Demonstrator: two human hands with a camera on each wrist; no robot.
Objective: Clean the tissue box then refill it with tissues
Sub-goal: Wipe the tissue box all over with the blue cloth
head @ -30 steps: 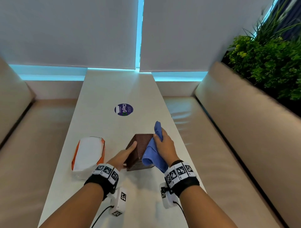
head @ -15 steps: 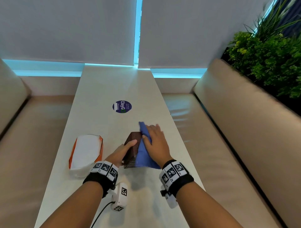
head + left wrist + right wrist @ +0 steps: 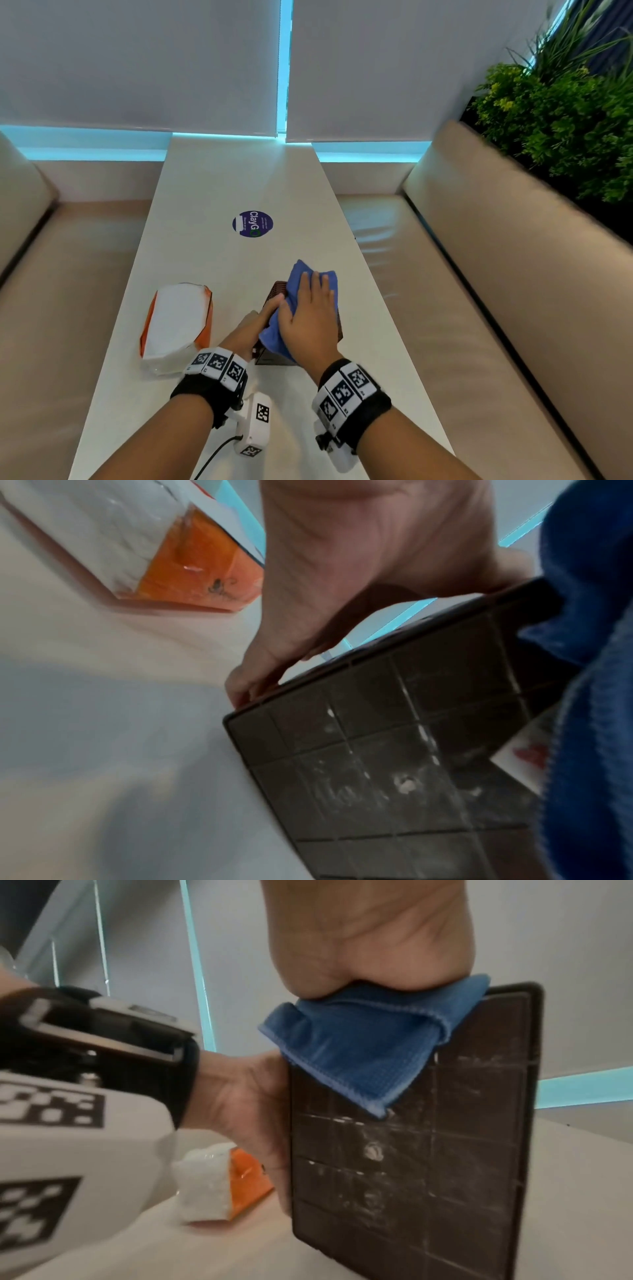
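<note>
A dark brown woven tissue box (image 3: 275, 291) stands on the white table (image 3: 239, 178), its dusty gridded base (image 3: 445, 1164) facing me. My left hand (image 3: 255, 323) grips the box's left side, fingers curled round its edge (image 3: 246, 691). My right hand (image 3: 308, 318) lies flat on top of the box, fingers straight, and presses a folded blue cloth (image 3: 298, 277) onto it. A corner of the cloth (image 3: 359, 1047) hangs over the base. A soft tissue pack (image 3: 176, 318), white with orange ends, lies on the table to the left of the box.
A round purple sticker (image 3: 252, 223) sits farther up the table. Beige padded benches (image 3: 479, 274) run along both long sides of the narrow table. Green plants (image 3: 555, 116) stand behind the right bench. Closed blinds (image 3: 137, 61) end the table.
My right hand has brought the cloth from the box's right side up onto its top and flattened out. The left hand has kept its hold on the box.
</note>
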